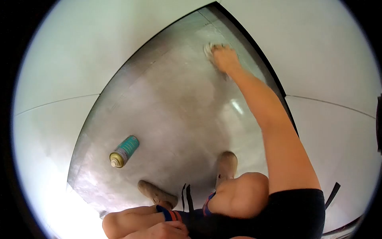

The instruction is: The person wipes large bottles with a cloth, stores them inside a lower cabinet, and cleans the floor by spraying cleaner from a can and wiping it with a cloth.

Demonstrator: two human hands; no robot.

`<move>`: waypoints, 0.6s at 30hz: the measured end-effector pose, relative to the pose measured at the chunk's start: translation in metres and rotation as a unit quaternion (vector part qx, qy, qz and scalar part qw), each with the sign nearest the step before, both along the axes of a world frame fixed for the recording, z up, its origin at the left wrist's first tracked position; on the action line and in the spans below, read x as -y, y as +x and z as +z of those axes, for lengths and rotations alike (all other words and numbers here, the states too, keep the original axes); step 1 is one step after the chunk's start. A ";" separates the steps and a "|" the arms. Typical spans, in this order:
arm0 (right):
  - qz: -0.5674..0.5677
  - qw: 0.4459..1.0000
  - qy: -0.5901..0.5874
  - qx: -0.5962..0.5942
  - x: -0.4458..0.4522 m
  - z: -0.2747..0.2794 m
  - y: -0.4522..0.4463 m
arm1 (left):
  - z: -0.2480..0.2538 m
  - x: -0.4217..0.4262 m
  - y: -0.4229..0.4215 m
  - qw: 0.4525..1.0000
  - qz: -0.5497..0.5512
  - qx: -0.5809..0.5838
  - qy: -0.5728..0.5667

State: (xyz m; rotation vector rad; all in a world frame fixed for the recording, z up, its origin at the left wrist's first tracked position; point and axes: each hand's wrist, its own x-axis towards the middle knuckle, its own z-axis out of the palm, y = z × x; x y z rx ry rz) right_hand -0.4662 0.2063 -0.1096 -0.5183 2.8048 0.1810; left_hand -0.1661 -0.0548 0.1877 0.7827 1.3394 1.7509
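My right hand (226,58) is stretched far forward and closed on a whitish cloth (208,52), which is pressed flat against the grey floor (175,107) near its far corner. The cloth is partly covered by my fingers and slightly blurred. My left hand (169,231) rests low in view by my left knee, its fingers curled in and partly cut off by the lower edge. Nothing shows in it. A teal spray can (125,151) with a gold-coloured end and pale nozzle lies on its side on the floor, ahead of my left knee and apart from both hands.
Pale wall panels (75,59) rise on both sides and meet at the far corner, with a black strip (258,51) along the floor's right edge. My shoes (227,163) stand on the floor close to my bent knees. Dark cords (189,195) hang between them.
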 end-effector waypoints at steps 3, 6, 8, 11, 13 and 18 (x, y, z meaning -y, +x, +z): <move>-0.065 0.995 0.081 0.015 0.017 0.003 -0.038 | -0.003 -0.005 0.006 1.000 0.009 -0.030 -0.001; -0.029 0.998 0.051 0.028 0.010 0.001 -0.021 | 0.003 0.000 0.011 0.999 0.012 -0.030 -0.005; 0.016 1.000 -0.011 0.010 0.000 -0.002 0.015 | 0.003 0.005 0.013 1.000 0.016 -0.019 -0.006; 0.010 1.000 0.028 0.000 -0.005 -0.002 0.022 | -0.002 0.006 0.027 0.999 0.043 -0.002 0.000; -0.038 0.999 0.031 -0.013 0.001 -0.007 -0.004 | -0.005 0.005 0.034 0.998 0.059 0.008 0.008; -0.060 0.998 0.018 0.031 0.017 0.001 -0.036 | -0.005 0.012 0.029 0.999 0.030 0.018 -0.008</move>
